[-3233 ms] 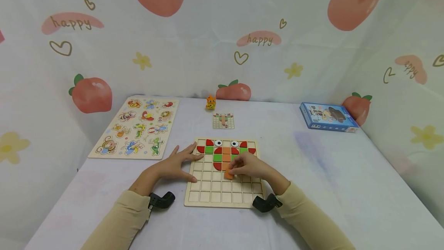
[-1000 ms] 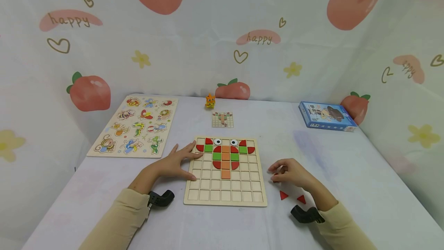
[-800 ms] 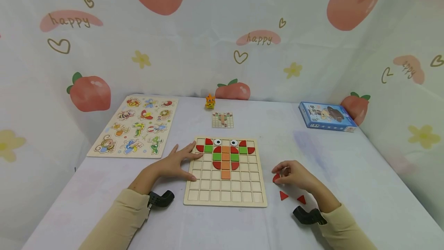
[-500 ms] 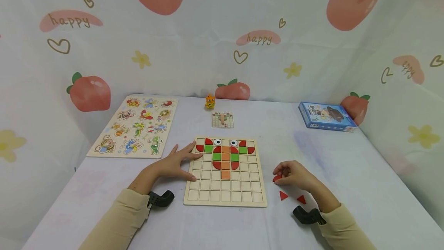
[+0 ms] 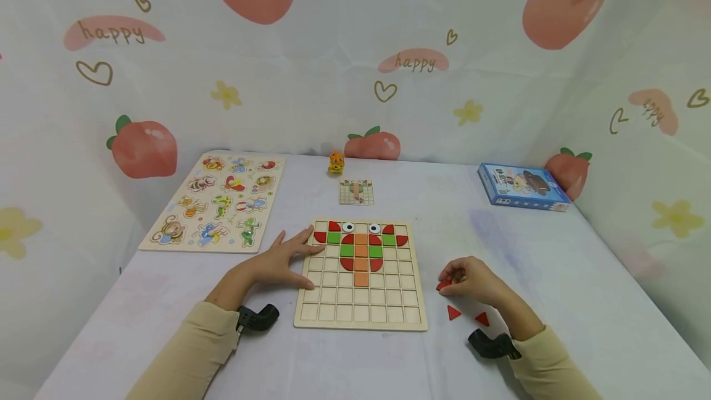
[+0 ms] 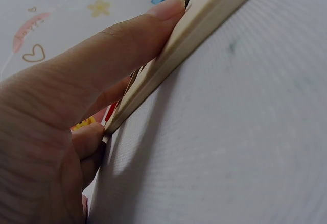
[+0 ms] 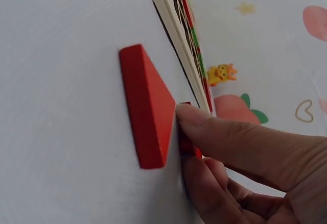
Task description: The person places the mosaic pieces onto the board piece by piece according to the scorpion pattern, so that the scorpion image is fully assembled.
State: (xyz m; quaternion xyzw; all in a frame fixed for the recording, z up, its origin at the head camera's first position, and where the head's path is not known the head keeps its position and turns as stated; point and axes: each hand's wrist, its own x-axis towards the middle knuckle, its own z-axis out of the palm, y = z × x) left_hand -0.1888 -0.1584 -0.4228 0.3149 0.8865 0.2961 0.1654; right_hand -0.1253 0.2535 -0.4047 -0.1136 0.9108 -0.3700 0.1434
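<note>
A wooden grid board (image 5: 329, 313) lies mid-table with red, green and orange pieces and two eye pieces in its cells. My left hand (image 5: 280, 263) rests at its left edge, thumb and fingers spread; the left wrist view has the thumb (image 6: 130, 43) on the rim. Right of the board, my right hand (image 5: 472, 279) pinches a small red piece (image 5: 443, 286) with a curved edge between thumb and fingers, low over the table. In the right wrist view the fingers partly hide this red piece (image 7: 187, 138). Two red triangles (image 5: 453, 313) (image 5: 482, 319) lie nearer the front.
Behind the board are a small pattern card (image 5: 357, 192) and an orange toy figure (image 5: 336, 162). An insect puzzle board (image 5: 202, 205) lies at the back left, a blue box (image 5: 524, 186) at the back right. A printed cloth (image 5: 311, 91) hangs behind the table.
The orange square that my right hand held over the board now lies in the centre column. That hand has moved right to the red piece, which has tipped flatter. My left hand has stayed put.
</note>
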